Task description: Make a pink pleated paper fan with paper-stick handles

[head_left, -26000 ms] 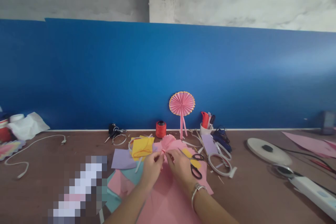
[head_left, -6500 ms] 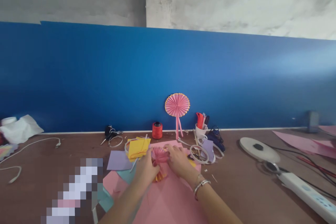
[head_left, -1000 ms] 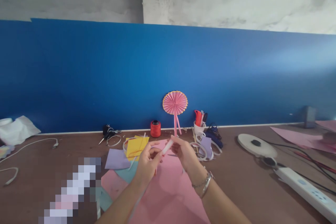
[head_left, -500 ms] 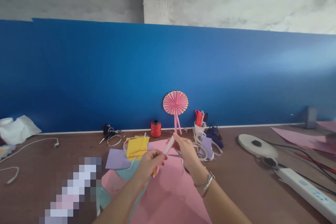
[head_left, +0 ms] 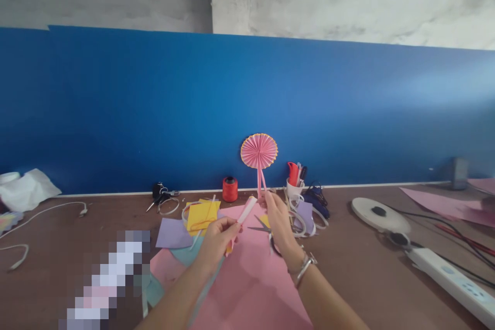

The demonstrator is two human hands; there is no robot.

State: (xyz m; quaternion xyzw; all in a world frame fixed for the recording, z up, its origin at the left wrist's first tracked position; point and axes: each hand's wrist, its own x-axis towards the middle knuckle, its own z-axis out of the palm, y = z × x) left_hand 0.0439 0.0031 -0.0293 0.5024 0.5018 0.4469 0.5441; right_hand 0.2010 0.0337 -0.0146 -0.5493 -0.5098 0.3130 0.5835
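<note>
A narrow folded pleat of pink paper (head_left: 245, 211) with yellow ends slants upward in my left hand (head_left: 218, 240), whose thumb and fingers pinch its middle. Just right of the pleat's upper end is my right hand (head_left: 277, 219), apart from the paper, fingers loosely stretched and holding nothing that I can see. Below both hands lies a large sheet of pink paper (head_left: 255, 283). Scissors (head_left: 261, 228) rest on it with their blades beside my right hand, which covers part of them. A round pleated pink fan (head_left: 259, 151) with a yellow edge stands against the blue panel.
A red thread spool (head_left: 230, 189) and a white cup of pens (head_left: 295, 187) stand along the panel (head_left: 154, 113). Yellow paper (head_left: 203, 216) and purple paper (head_left: 174, 234) lie left. Keys (head_left: 158, 193) sit behind them. To the right are a white round disc (head_left: 367, 211) and a power strip (head_left: 448, 278).
My right hand has let go of the pleat's upper end and shifted slightly right, uncovering more of the scissors. My left hand keeps its pinch in nearly the same place.
</note>
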